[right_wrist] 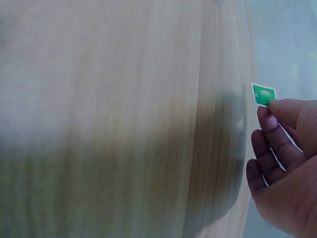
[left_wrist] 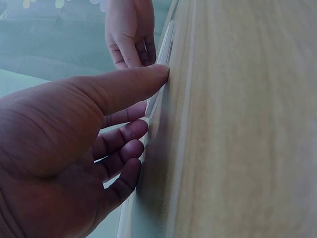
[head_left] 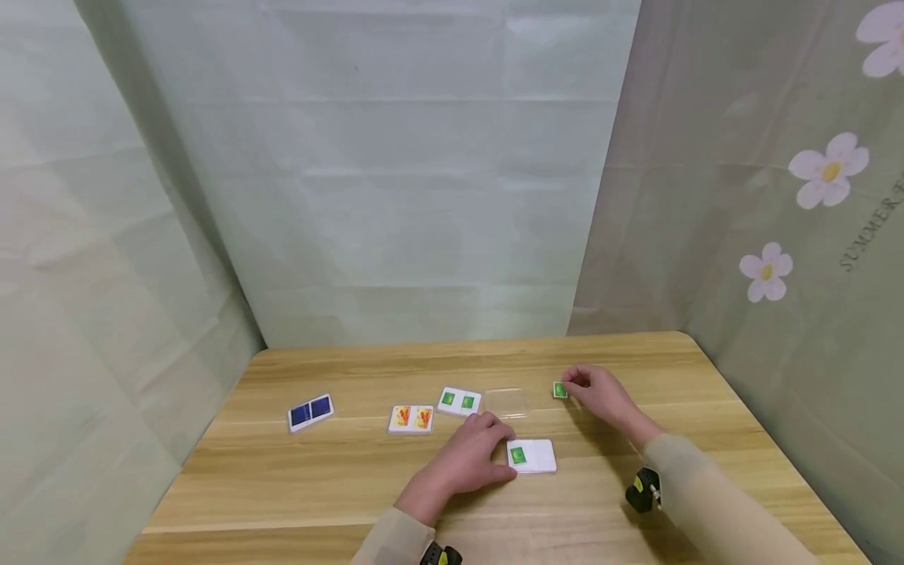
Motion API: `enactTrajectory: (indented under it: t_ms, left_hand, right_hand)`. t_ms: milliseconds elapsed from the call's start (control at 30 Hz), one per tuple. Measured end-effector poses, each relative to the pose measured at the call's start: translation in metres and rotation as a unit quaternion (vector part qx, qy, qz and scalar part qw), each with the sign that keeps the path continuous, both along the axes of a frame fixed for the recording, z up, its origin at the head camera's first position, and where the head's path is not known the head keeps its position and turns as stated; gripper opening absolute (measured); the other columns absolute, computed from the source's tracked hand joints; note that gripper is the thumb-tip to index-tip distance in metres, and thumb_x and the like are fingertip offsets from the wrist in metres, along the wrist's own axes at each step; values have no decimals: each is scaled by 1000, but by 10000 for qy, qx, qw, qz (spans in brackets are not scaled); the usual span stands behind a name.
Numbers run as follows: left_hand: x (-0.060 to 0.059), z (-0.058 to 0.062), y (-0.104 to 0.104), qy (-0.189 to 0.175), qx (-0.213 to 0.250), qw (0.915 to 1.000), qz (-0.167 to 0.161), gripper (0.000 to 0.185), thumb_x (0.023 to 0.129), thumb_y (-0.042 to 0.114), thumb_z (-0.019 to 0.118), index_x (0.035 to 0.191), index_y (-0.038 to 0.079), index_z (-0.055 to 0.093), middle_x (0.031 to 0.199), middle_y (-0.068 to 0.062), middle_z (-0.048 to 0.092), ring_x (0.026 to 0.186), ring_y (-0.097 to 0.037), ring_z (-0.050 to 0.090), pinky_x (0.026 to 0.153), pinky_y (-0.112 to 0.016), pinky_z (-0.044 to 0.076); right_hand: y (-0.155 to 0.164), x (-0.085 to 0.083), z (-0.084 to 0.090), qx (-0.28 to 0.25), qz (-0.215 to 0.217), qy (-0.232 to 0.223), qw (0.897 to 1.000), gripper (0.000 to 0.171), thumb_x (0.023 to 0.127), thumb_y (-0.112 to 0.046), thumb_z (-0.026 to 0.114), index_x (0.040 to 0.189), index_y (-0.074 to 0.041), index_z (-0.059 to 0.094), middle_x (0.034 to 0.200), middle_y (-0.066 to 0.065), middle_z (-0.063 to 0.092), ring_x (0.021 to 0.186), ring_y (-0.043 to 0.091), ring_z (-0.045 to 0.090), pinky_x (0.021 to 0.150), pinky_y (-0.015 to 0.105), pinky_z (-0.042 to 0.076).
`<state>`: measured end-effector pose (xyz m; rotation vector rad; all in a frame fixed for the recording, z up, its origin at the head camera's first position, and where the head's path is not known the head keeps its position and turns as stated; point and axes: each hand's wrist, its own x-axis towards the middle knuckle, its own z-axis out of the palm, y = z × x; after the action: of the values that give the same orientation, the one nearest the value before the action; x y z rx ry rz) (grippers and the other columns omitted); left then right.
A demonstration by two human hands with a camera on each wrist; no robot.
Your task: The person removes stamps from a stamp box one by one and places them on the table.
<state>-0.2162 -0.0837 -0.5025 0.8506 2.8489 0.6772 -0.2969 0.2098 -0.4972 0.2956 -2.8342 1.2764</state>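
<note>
I am pinching a small green sticker (head_left: 560, 390) between the thumb and fingertips of my right hand (head_left: 599, 394), holding it toward the table's (head_left: 297, 486) far right corner. My left hand (head_left: 472, 457) is lying with loosely bent fingers, its thumb touching the left edge of a white card (head_left: 534, 456) bearing one green square. Bare wood is stretching toward the near edge, while three other cards are lying to the left.

left hand (head_left: 472, 459) flat, fingers spread, right hand (head_left: 600, 395) in pinching grip
</note>
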Motion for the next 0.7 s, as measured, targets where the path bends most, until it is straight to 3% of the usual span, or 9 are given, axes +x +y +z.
enactTrajectory:
  t_ms: [300, 700]
  left_hand:
    - [0, 1, 1, 23, -14, 10000, 2, 50, 89, 39, 94, 131, 19, 76, 129, 4, 65, 118, -15, 55, 107, -34, 49]
    - [0, 2, 0, -25, -24, 10000, 7, 50, 90, 38, 94, 132, 18, 76, 129, 4, 64, 117, -14, 55, 107, -33, 49]
  right_hand:
    - [3, -8, -5, 166, 9, 159, 9997, 6, 107, -11, 74, 108, -5, 74, 103, 7, 72, 92, 23, 60, 76, 33, 50]
    - [4, -12, -10, 726, 45, 501, 9961, 4, 106, -10, 75, 103, -7, 73, 102, 6, 74, 94, 25, 63, 90, 49, 54]
